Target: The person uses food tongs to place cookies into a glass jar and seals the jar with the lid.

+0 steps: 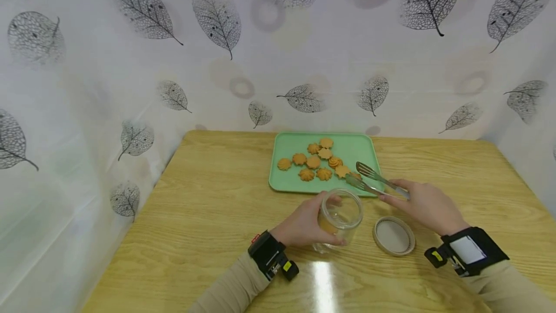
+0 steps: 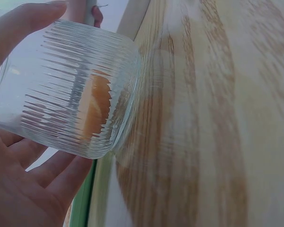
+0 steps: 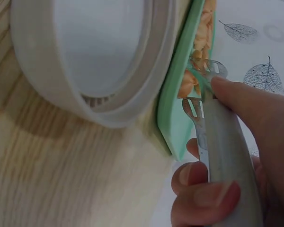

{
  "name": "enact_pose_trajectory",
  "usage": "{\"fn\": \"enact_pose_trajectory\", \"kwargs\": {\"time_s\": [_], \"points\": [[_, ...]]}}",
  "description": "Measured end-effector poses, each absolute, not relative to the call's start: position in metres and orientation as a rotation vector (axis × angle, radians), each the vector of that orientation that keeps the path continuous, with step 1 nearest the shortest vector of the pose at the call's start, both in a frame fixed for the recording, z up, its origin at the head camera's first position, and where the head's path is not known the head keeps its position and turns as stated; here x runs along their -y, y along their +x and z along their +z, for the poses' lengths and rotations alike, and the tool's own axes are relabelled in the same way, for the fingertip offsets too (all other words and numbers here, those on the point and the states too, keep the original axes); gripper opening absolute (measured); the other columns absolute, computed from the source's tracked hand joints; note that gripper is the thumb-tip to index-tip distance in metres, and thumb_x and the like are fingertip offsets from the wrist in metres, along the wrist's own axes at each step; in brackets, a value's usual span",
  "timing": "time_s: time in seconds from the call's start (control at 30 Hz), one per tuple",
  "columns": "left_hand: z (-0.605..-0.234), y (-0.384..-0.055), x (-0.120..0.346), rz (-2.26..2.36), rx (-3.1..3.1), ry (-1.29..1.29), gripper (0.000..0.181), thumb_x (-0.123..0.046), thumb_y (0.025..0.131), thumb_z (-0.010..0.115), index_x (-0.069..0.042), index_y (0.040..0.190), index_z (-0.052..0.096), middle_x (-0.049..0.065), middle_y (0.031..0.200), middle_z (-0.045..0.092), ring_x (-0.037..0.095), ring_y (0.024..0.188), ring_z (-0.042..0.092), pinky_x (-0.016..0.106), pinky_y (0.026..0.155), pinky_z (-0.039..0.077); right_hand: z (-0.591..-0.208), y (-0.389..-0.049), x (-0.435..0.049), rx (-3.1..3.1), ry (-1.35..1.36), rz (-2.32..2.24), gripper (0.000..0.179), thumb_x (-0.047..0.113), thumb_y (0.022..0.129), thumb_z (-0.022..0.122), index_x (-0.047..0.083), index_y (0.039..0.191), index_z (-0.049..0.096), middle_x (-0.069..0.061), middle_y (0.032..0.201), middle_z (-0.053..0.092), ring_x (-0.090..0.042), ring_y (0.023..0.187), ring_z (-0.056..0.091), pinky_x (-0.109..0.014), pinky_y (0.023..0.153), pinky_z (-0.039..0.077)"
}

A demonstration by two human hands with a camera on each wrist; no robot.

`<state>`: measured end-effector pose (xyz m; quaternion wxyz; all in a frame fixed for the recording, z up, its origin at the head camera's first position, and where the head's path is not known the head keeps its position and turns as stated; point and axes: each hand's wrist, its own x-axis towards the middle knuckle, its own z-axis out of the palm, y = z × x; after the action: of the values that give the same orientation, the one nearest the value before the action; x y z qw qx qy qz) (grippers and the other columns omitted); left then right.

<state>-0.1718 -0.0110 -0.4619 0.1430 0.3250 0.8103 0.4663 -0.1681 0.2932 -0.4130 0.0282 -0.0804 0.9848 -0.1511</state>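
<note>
My left hand (image 1: pixel 304 223) grips a clear glass jar (image 1: pixel 343 214) over the table, just in front of the tray. Through the jar's ribbed side, the left wrist view shows a cookie (image 2: pixel 95 106) lying at the bottom. My right hand (image 1: pixel 430 204) holds a pair of tongs (image 1: pixel 378 176) with pale handles. Their slotted metal tips are spread around a cookie (image 3: pixel 187 85) near the front right corner of the green tray (image 1: pixel 356 146). Several other flower-shaped cookies (image 1: pixel 324 174) lie spread over the tray.
A round lid (image 1: pixel 394 236) lies between the two hands on the wooden table (image 1: pixel 208 197), with its hollow side up. Behind the tray and along the sides hangs a pale leaf-print curtain (image 1: pixel 330 62).
</note>
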Motion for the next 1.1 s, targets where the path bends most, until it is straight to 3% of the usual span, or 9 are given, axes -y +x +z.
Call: {"fn": "enact_pose_trajectory", "kwargs": {"time_s": [0.27,0.5,0.6,0.73,0.9,1.1], "points": [[-0.458,-0.173,0.01,1.326,-2.354,0.94,0.088,-0.044,0.073,0.089,-0.014,0.146,0.049,0.0,0.143,0.06,0.012,0.13,0.054,0.034,0.109,0.046,-0.422,-0.172,-0.294,-2.977,-0.223,-0.552,0.091,0.069,0.094,0.052,-0.006,0.145,0.056,-0.008,0.079,0.069,-0.018,0.06,0.051,-0.032,0.047,0.029],[-0.46,-0.172,0.01,1.334,-2.352,0.942,0.089,-0.045,0.074,0.089,-0.015,0.147,0.049,-0.001,0.143,0.06,0.012,0.13,0.054,0.034,0.109,0.046,-0.426,-0.169,-0.295,-3.013,-0.243,-0.573,0.088,0.067,0.094,0.052,-0.006,0.141,0.059,-0.028,0.112,0.073,-0.024,0.075,0.062,-0.039,0.056,0.048],[-0.461,-0.172,0.011,1.344,-2.349,0.949,0.089,-0.045,0.073,0.089,-0.015,0.147,0.049,0.0,0.143,0.06,0.012,0.13,0.054,0.034,0.11,0.046,-0.425,-0.166,-0.296,-3.004,-0.23,-0.581,0.086,0.066,0.095,0.052,-0.006,0.141,0.06,-0.026,0.109,0.074,-0.024,0.074,0.061,-0.039,0.054,0.046],[-0.46,-0.171,0.012,1.353,-2.341,0.939,0.089,-0.044,0.073,0.089,-0.015,0.147,0.049,0.0,0.142,0.06,0.012,0.13,0.054,0.034,0.11,0.046,-0.417,-0.161,-0.298,-2.998,-0.219,-0.607,0.083,0.064,0.096,0.052,-0.005,0.142,0.059,-0.018,0.097,0.073,-0.02,0.066,0.054,-0.033,0.05,0.035],[-0.46,-0.171,0.013,1.355,-2.331,0.93,0.087,-0.044,0.074,0.089,-0.016,0.147,0.049,-0.001,0.142,0.06,0.012,0.129,0.054,0.034,0.108,0.047,-0.395,-0.152,-0.301,-2.991,-0.219,-0.662,0.081,0.06,0.098,0.052,-0.005,0.147,0.054,-0.007,0.073,0.058,-0.017,0.057,0.044,-0.032,0.048,0.031],[-0.461,-0.171,0.012,1.367,-2.318,0.932,0.088,-0.043,0.074,0.089,-0.014,0.147,0.05,0.001,0.142,0.06,0.013,0.129,0.055,0.035,0.109,0.046,-0.361,-0.134,-0.3,-2.977,-0.19,-0.694,0.078,0.056,0.099,0.054,-0.003,0.15,0.051,-0.009,0.076,0.058,-0.015,0.056,0.039,-0.031,0.05,0.032]]}}
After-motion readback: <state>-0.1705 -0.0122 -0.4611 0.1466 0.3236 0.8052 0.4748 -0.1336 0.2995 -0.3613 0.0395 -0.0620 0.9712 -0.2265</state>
